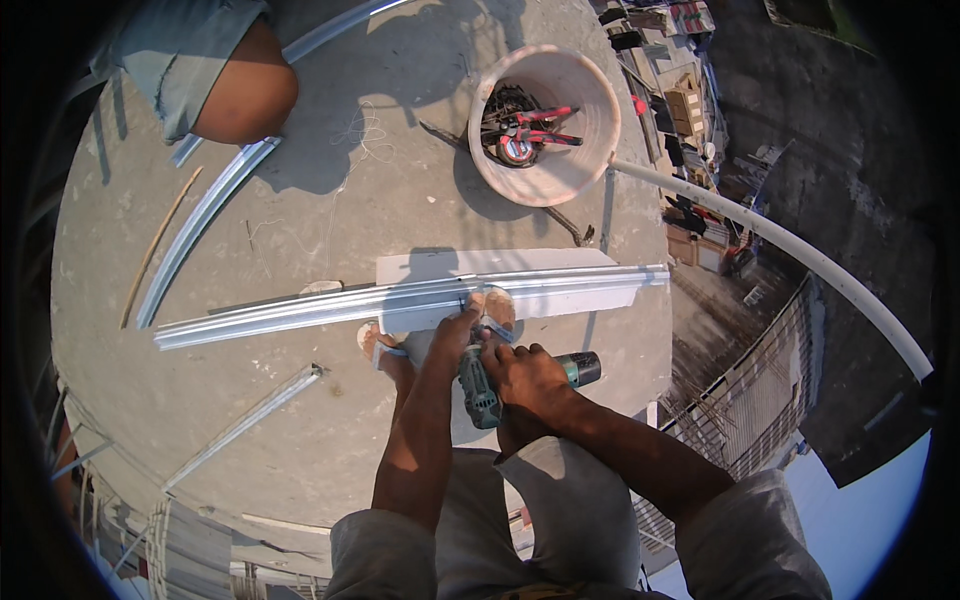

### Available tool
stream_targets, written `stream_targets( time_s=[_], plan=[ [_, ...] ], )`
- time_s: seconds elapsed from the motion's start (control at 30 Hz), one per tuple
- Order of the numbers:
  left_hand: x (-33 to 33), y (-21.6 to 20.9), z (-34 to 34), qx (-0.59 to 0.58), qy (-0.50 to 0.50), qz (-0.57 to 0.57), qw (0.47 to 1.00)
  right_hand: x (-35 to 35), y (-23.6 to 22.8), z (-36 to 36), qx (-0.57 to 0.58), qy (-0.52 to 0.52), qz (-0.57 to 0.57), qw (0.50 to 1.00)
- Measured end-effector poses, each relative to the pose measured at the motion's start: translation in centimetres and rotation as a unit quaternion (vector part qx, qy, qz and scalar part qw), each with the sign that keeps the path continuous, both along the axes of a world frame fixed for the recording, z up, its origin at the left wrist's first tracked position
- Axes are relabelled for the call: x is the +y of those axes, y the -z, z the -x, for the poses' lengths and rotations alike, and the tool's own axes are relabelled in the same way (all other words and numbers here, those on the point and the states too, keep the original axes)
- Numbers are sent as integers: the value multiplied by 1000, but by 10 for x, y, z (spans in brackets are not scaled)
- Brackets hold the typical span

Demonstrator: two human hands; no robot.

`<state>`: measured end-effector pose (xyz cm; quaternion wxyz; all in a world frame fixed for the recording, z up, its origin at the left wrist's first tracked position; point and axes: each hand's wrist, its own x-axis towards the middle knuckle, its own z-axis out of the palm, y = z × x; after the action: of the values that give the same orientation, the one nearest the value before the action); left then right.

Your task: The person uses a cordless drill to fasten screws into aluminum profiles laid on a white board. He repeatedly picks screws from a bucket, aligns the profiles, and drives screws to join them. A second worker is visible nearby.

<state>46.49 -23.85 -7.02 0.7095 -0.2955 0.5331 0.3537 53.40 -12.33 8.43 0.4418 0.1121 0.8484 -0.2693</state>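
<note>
Right hand (525,375) clamped on green cordless drill (490,385); left hand (458,328) pressed flat, steadying long metal channel (400,300) at frame centre on concrete floor (300,210). Probably light, springy, sharp-edged; best held near drilling point.

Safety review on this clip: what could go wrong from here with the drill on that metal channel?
1. The left hand steadies the metal channel right beside the drill tip; a slip could likely hit the fingers.
2. A sandalled foot pins the channel close to the same spot, toes exposed.
3. The slab edge is near, with a drop beyond; the channel's right end nearly reaches it and could slide off.
</note>
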Motion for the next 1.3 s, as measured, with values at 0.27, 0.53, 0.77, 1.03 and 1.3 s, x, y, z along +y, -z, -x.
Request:
stream_targets(
  time_s=[0.27, 0.53, 0.77, 1.03, 1.3],
  plan=[
    [-3, 5, -1, -39, -31, -1, 999, -3, 6, -4, -16, -22, -7, 1000],
    [-9, 27, -14, -40, -39, 9, 998, -1, 2, -2, -3, -50, -7, 999],
    [-9, 34, -14, -33, -31, 13, 999, -4, 10, -11, 30, -32, -20, 999],
    [-9, 38, -17, -30, -62, -8, 998, -8, 13, -14, 55, -32, -40, 997],
    [-11, 37, -17, -46, -80, -14, 996, -9, 13, -13, 63, -30, -44, 997]
  ],
)
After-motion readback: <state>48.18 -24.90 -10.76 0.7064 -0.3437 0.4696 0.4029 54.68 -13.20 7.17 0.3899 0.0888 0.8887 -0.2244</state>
